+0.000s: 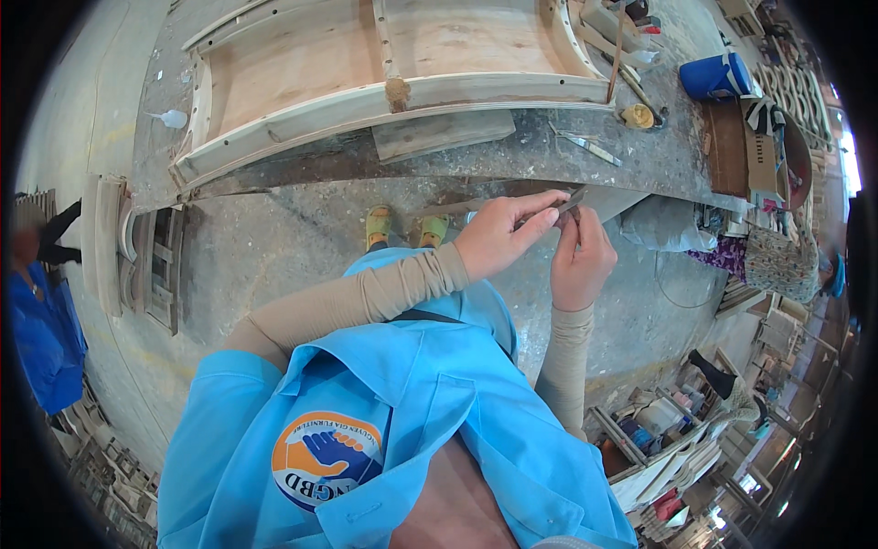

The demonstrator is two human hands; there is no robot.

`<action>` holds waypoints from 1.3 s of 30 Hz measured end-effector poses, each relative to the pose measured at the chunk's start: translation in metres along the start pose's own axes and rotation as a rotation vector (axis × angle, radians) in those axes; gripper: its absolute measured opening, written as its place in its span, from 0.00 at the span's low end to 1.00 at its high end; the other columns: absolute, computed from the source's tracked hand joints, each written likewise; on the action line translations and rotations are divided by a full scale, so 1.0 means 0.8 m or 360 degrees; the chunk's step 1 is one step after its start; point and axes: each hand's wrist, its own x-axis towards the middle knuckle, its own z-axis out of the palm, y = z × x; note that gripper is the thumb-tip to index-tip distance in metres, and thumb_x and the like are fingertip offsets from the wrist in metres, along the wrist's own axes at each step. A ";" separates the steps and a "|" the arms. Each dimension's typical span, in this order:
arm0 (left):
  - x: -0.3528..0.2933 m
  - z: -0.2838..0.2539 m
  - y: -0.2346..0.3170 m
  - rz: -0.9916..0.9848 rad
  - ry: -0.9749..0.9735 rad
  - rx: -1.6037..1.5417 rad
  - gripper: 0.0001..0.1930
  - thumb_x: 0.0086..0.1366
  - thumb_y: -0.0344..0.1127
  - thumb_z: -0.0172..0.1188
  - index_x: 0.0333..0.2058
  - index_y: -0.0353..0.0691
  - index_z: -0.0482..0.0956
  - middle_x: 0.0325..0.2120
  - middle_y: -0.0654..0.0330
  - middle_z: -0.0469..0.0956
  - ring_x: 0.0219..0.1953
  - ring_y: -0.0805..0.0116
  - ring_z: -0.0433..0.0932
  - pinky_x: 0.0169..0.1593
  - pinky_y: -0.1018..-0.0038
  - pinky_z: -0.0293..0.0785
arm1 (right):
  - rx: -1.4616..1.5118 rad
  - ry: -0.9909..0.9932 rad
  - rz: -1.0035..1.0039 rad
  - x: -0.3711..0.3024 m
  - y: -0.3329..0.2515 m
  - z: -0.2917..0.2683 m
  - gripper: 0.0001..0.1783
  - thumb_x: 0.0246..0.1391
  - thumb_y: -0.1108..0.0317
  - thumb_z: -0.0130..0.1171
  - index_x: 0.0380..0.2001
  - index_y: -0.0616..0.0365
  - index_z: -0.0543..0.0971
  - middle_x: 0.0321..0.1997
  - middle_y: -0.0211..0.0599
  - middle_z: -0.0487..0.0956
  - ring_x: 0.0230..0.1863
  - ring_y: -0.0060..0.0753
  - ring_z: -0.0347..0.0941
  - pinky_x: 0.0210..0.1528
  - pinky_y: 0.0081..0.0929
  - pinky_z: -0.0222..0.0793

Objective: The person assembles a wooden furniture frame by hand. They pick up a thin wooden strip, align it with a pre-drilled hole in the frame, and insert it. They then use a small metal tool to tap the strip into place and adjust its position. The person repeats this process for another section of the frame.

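My left hand (pixel 501 236) and my right hand (pixel 583 259) meet in front of my body, near the table's front edge. Between their pinched fingertips is a small, thin, dark grey piece (pixel 573 200). Its kind is too small to tell, and the fingers partly cover it. Beyond the hands, on the worktable, lies a large curved wooden frame with a panel (pixel 302 46). A pale wooden board (pixel 444 134) sits at the frame's near side. To the right of that board rests a slim metal-bladed tool (pixel 593 148).
On the table are a white squeeze bottle (pixel 171 119), a yellow container (pixel 637 115) and a blue jug (pixel 716 78). A plastic bag (pixel 668 224) hangs by the right edge. Stacked wooden frames (pixel 151 261) stand at left, near a person in blue (pixel 46 329).
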 end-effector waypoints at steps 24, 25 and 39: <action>0.010 -0.010 -0.046 0.0003 0.0077 0.0025 0.18 0.69 0.40 0.50 0.50 0.34 0.76 0.42 0.57 0.81 0.44 0.72 0.79 0.49 0.74 0.73 | -0.0154 -0.0033 -0.0027 -0.003 0.004 0.029 0.05 0.55 0.77 0.51 0.34 0.60 0.77 0.30 0.43 0.78 0.30 0.45 0.77 0.31 0.35 0.71; 0.010 -0.018 -0.031 -0.0066 0.0018 0.0101 0.18 0.69 0.41 0.50 0.49 0.34 0.76 0.41 0.56 0.82 0.43 0.70 0.79 0.48 0.74 0.73 | -0.0096 -0.0073 0.0082 -0.001 0.000 0.028 0.06 0.56 0.76 0.51 0.36 0.61 0.77 0.30 0.43 0.79 0.30 0.43 0.77 0.31 0.34 0.71; -0.040 -0.057 -0.024 0.0108 0.0684 0.0583 0.18 0.67 0.45 0.49 0.49 0.43 0.77 0.35 0.46 0.80 0.37 0.46 0.78 0.43 0.59 0.73 | 0.0095 -0.0353 -0.0445 0.023 -0.018 0.086 0.07 0.59 0.73 0.49 0.31 0.67 0.71 0.27 0.56 0.72 0.29 0.60 0.70 0.30 0.45 0.62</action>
